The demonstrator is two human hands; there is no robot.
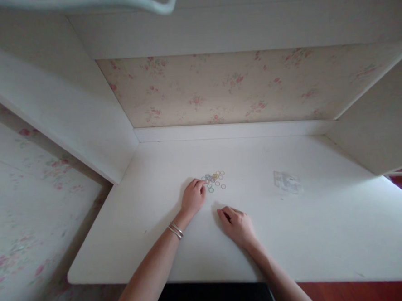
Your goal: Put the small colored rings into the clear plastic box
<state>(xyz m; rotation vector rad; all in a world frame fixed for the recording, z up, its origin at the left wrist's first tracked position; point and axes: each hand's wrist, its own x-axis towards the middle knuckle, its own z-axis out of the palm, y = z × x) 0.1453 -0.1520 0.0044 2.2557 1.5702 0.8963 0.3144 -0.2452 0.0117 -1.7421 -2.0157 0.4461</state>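
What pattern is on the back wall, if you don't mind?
Faded pink floral print on cream wallpaper, head view.

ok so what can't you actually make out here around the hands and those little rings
Head view only:
- small coloured rings: too small to count or tell their material.
- left hand: fingertips at the pile; contact unclear.
- right hand: curled fingers hide anything beneath.
- clear packet: blurred, contents unreadable.
- white desk: near edge cut off by the arms.
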